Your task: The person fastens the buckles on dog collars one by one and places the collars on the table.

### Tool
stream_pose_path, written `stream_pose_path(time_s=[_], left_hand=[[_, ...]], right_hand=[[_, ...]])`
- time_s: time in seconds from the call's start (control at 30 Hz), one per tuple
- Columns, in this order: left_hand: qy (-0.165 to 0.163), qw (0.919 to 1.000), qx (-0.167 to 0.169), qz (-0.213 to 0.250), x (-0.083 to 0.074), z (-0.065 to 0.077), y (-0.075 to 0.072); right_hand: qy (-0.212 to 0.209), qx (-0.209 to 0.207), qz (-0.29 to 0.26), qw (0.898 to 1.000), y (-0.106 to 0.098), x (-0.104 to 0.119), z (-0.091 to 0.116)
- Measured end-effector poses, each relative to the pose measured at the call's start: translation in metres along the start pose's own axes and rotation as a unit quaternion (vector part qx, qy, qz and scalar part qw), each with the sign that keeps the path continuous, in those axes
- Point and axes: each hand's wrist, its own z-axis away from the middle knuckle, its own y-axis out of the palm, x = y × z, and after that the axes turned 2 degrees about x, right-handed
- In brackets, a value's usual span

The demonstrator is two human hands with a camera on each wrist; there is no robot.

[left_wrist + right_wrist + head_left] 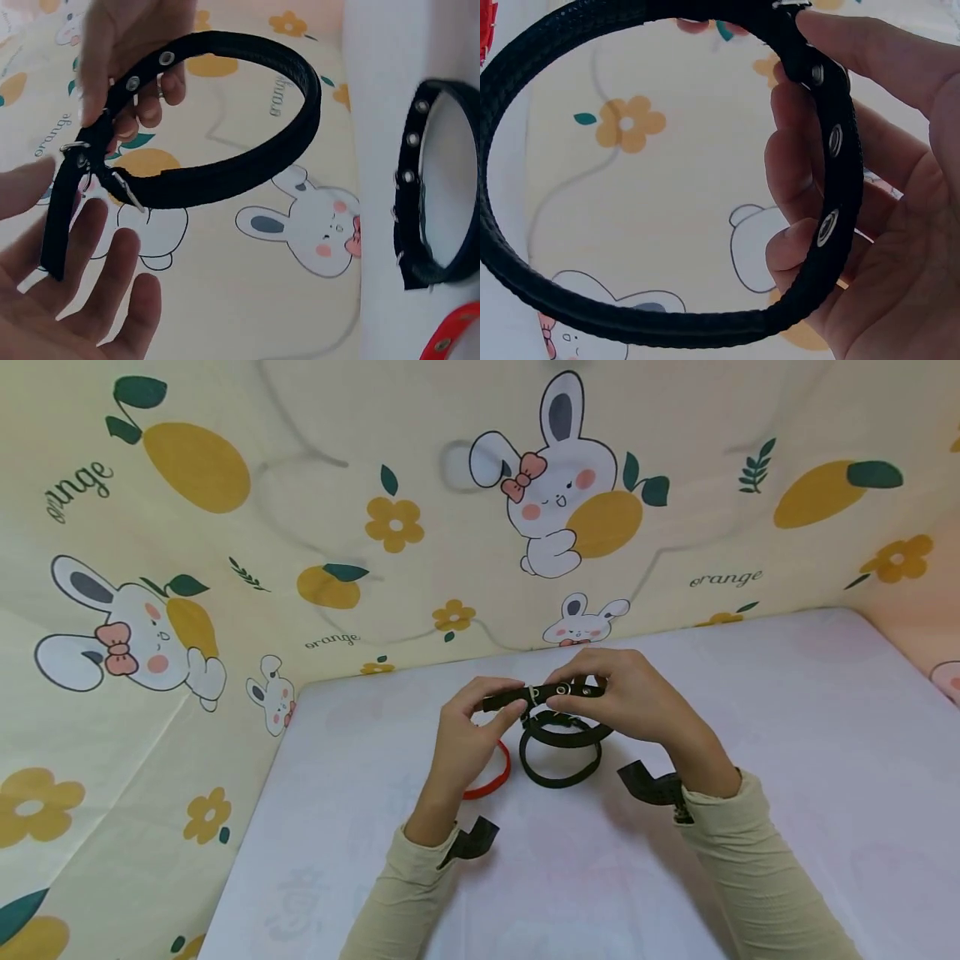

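Observation:
Both hands hold up a black buckled collar point(572, 740) in a loop, with metal eyelets along its strap. My right hand point(626, 697) grips the eyelet stretch point(840, 172), thumb close to the buckle and fingers curled behind. At the strap's loose tail point(60, 232), my left hand point(468, 735) has thumb and index finger on either side, its other fingers spread apart. The tail passes through the metal buckle point(75, 146). Below the held collar, a second black collar point(558, 783) lies on the white table, beside a red collar point(487, 790) partly hidden by the left hand.
The white table point(337, 827) meets a cream cloth backdrop point(420, 593) printed with rabbits and oranges behind and to the left. Black straps point(651, 787) stick out from both wrists over the table.

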Motion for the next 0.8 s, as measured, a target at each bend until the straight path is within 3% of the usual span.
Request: stream_pose_path(time_s=[0.17, 0.53, 0.8], left_hand=[[0.041, 0.9981, 0.013, -0.043, 0.0002, 0.0019, 0.0024], [0.056, 0.9976, -0.015, -0.038, -0.0008, 0.0016, 0.0039], [0.038, 0.9981, -0.03, -0.038, -0.0007, 0.0008, 0.001]], right_hand=[[-0.008, 0.016, 0.001, 1.0, 0.0043, 0.0024, -0.0008], [0.0, 0.016, -0.003, 1.0, 0.004, 0.001, -0.0003], [0.013, 0.01, 0.009, 1.0, -0.0012, 0.0019, 0.0012]])
